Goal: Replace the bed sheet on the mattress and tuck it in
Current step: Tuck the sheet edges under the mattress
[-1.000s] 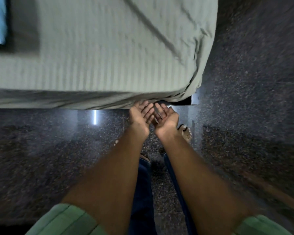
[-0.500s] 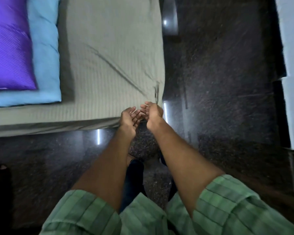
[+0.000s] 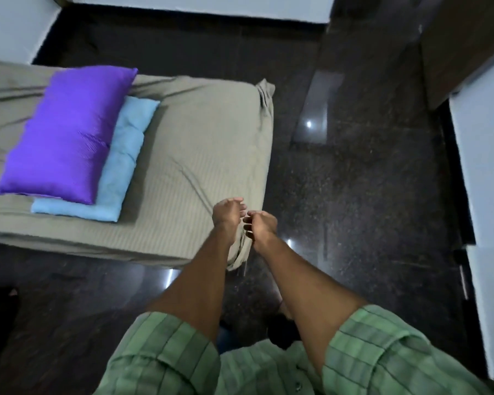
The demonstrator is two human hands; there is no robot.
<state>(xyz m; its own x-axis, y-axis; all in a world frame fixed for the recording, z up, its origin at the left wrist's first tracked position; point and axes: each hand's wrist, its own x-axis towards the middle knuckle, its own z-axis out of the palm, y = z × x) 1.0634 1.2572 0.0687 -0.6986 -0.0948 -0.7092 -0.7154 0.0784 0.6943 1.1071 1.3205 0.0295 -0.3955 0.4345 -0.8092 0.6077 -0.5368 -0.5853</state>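
Note:
A grey-green striped bed sheet (image 3: 200, 155) covers the low mattress, which lies on the dark floor. Its near right corner (image 3: 238, 256) hangs in loose folds, and the far right corner (image 3: 265, 91) is bunched up. My left hand (image 3: 226, 215) hovers over the near right corner with its fingers relaxed, and it holds nothing. Close beside it, my right hand (image 3: 262, 226) has loosely curled fingers with nothing in them. Both forearms reach out from green checked sleeves.
A purple pillow (image 3: 66, 132) lies on top of a light blue pillow (image 3: 120, 163) on the left part of the bed. Dark polished stone floor (image 3: 354, 195) runs to the right of the mattress. White walls and a brown door panel (image 3: 462, 38) stand at the far right.
The view has risen and pulled back from the mattress edge, so the pillows and whole corner now show. My hands came up from under the edge, palms up, to above the corner, fingers now curled.

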